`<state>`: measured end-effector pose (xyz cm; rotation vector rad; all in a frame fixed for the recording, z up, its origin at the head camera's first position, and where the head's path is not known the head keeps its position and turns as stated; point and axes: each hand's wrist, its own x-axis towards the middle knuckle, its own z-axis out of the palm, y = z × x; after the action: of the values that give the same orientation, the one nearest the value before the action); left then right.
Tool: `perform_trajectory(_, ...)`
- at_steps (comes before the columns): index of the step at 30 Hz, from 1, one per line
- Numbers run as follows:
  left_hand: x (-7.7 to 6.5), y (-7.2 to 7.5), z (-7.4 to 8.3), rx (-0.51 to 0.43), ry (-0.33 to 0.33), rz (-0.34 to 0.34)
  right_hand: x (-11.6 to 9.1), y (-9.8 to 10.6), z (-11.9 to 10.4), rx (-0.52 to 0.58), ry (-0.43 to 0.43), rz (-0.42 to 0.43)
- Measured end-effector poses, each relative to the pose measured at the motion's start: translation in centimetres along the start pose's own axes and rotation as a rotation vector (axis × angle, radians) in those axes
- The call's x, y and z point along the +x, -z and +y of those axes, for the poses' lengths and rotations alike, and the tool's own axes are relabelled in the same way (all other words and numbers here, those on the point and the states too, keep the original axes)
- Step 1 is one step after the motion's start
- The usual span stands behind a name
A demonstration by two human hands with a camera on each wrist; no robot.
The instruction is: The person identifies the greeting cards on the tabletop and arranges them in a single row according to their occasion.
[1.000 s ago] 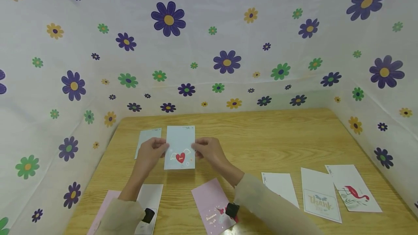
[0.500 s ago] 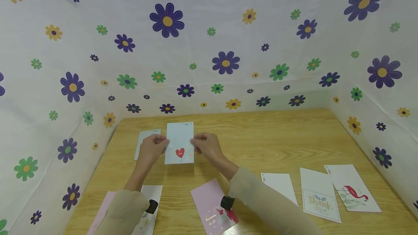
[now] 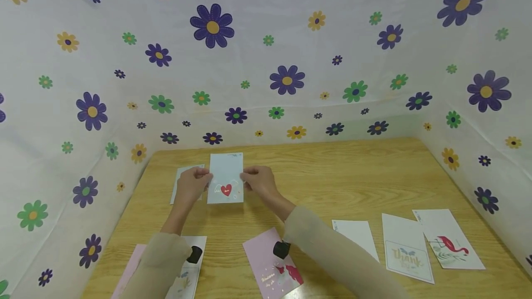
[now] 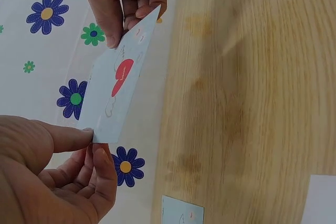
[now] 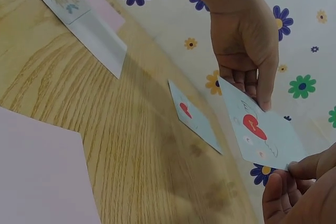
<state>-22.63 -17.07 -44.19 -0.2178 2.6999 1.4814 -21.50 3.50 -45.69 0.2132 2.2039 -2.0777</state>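
A light blue card [image 3: 226,170] with a red winged heart is held above the table between both hands. My left hand [image 3: 192,186] pinches its left edge between thumb and fingers, and my right hand [image 3: 262,183] pinches the opposite edge. In the left wrist view the card [image 4: 107,93] tilts between the two hands. Lying on the table, partly covered by my left hand in the head view, is a second light blue card [image 3: 175,190]. The right wrist view shows a red heart on that second card [image 5: 193,121] too.
Below the hands lie a pink unicorn card [image 3: 263,255], a white card [image 3: 195,243] and a pink card [image 3: 132,266], the last two partly behind the left sleeve. To the right are a white card [image 3: 357,234], a thank-you card [image 3: 405,234] and a flamingo card [image 3: 440,225]. Flowered cloth [image 3: 249,59] surrounds the wooden table [image 3: 332,174].
Both hands have carried the heart card slightly farther back over the table and a little to the left. The cards on the table have stayed put.
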Motion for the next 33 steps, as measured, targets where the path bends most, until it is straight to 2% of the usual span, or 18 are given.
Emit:
perform_trajectory(9, 1.4, 0.2, -0.3, 0.036, 0.006, 0.019, 1.4, -1.2, -0.3, -0.100, 0.047, 0.061)
perform_trajectory(15, 2.1, 0.1, -0.4, 0.048, -0.003, 0.037, 2.0, -1.7, -0.3, -0.161, 0.084, 0.074)
perform_trajectory(27, 3.6, -0.2, -1.3, 0.105, -0.004, 0.057, 3.5, -3.2, 0.4, -0.246, 0.058, 0.111)
perform_trajectory(33, 3.8, -0.3, -2.0, 0.128, 0.009, 0.034, 3.8, -3.5, 0.7, -0.292, 0.066, 0.116)
